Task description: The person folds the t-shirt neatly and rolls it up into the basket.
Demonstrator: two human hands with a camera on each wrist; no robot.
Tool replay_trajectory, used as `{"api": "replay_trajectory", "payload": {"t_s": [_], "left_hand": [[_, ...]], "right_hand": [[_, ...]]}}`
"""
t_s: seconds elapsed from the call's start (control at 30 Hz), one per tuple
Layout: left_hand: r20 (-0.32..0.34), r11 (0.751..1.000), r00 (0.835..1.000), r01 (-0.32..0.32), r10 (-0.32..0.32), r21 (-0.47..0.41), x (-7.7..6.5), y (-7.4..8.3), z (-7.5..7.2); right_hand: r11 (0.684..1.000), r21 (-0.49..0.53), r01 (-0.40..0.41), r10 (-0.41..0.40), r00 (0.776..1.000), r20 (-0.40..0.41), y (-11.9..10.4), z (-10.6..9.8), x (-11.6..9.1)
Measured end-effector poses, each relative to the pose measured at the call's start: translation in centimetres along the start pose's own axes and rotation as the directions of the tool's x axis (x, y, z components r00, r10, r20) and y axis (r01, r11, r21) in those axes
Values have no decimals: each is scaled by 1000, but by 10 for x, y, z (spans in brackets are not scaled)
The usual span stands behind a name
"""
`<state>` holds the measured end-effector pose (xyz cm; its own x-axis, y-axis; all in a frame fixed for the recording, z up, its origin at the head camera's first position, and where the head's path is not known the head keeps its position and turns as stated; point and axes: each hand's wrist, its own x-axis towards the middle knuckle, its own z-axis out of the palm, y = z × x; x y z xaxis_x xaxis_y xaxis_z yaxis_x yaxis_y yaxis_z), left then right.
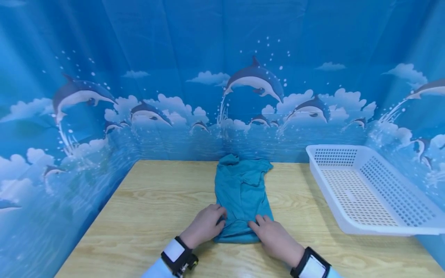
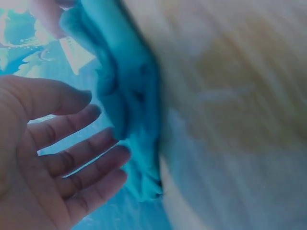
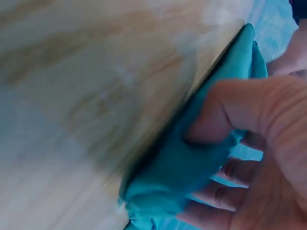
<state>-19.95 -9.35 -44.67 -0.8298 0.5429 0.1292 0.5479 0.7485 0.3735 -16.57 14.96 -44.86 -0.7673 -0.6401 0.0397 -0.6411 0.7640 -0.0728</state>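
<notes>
A teal shirt [image 1: 241, 193], folded into a long narrow shape, lies on the wooden table with its near end turned over in a fold. At the left of that fold is my left hand [image 1: 206, 226]. Its fingers are loosely bent and spread beside the cloth [image 2: 132, 91] in the left wrist view, with nothing pinched between thumb and fingers. My right hand [image 1: 277, 237] is on the fold's right side. In the right wrist view its thumb presses into the near side of the cloth [image 3: 168, 177] while the fingers bend against the upper side, pinching it.
A white perforated plastic basket [image 1: 361, 227] stands at the right of the table [image 1: 156, 197]. Blue curtains [image 1: 194, 34] printed with dolphins and clouds hang behind and at both sides. Each wrist wears a black strap with a device.
</notes>
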Motion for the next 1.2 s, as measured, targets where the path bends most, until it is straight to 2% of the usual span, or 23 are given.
{"api": "replay_trajectory", "payload": {"t_s": [0.1, 0.2, 0.3, 0.4, 0.5, 0.63, 0.73, 0.87, 0.93, 1.0, 1.13, 1.2], "left_hand": [[-49, 998, 998, -30, 33, 47, -5, 7, -5], [-81, 993, 993, -76, 84, 92, -12, 17, -10], [-106, 982, 983, -134, 149, 132, -19, 30, -13], [-116, 968, 971, -186, 207, 169, -25, 41, -13], [-65, 959, 970, -220, 234, 179, -29, 47, -7], [72, 948, 970, -241, 231, 207, -33, 50, 7], [143, 932, 967, -243, 210, 271, -34, 50, 15], [171, 920, 969, -224, 176, 322, -31, 50, 21], [182, 919, 971, -209, 155, 336, -27, 51, 22], [195, 910, 972, -198, 134, 363, -22, 52, 24], [197, 871, 975, -183, 101, 456, -11, 55, 26], [186, 850, 978, -179, 97, 495, -6, 57, 26]], "right_hand": [[1000, -9, 25, -25, 999, -42, -1, 2, 4], [997, 44, 66, -63, 995, -74, 2, 4, 8], [983, 164, 81, -70, 995, -67, 8, 8, 12], [942, 335, 11, -11, 1000, -2, 13, 12, 17], [865, 485, -127, 93, 991, 95, 17, 15, 21], [787, 562, -254, 187, 967, 176, 20, 15, 24], [759, 597, -262, 173, 964, 203, 22, 14, 27], [729, 641, -241, 140, 969, 205, 28, 13, 26], [741, 629, -233, 150, 972, 183, 29, 13, 25], [777, 583, -237, 186, 972, 147, 30, 13, 23], [873, 411, -262, 278, 960, 23, 26, 10, 19], [902, 336, -272, 303, 952, -42, 23, 6, 16]]}}
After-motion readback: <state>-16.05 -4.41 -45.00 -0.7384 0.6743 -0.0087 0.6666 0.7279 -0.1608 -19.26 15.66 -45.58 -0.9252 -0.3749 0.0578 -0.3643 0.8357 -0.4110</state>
